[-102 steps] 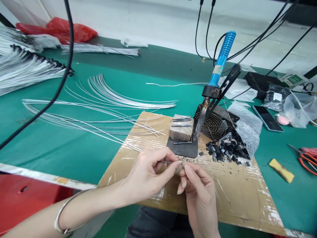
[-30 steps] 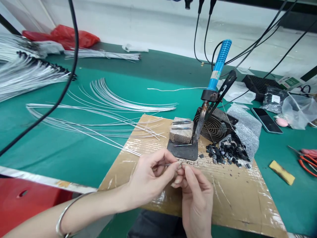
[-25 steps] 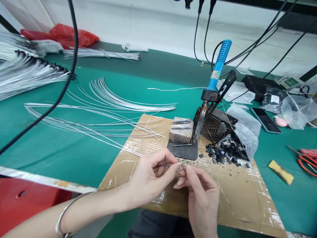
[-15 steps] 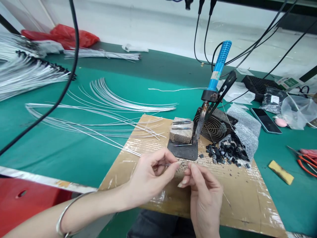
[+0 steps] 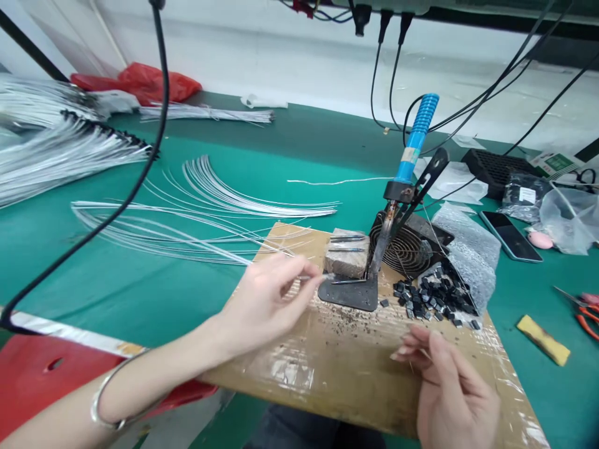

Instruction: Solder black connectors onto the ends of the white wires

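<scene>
My left hand (image 5: 274, 299) pinches a thin white wire (image 5: 243, 259) between thumb and fingers. The wire's tip points right, at the front of the block with the metal pins. My right hand (image 5: 449, 380) is above the cardboard, apart from the left, its thumb and fingers pressed together. Whether anything small is in them I cannot make out. A blue-handled soldering iron (image 5: 418, 131) stands tilted in a black stand, its dark tip down beside the stone-like block (image 5: 346, 260). Small black parts (image 5: 433, 293) lie heaped just beyond my right hand.
A cardboard sheet (image 5: 337, 374) covers the front of the green table. Loose white wires (image 5: 262, 209) fan out at left, near thick wire bundles (image 5: 60, 168). A black cable (image 5: 161, 112) hangs across the left. At right are a phone (image 5: 510, 236), a yellow sponge (image 5: 543, 340) and orange-handled pliers (image 5: 587, 321).
My hands have parted. The left has moved with the wire up toward the block and soldering iron; the right has drawn away to the right. The view has shifted slightly.
</scene>
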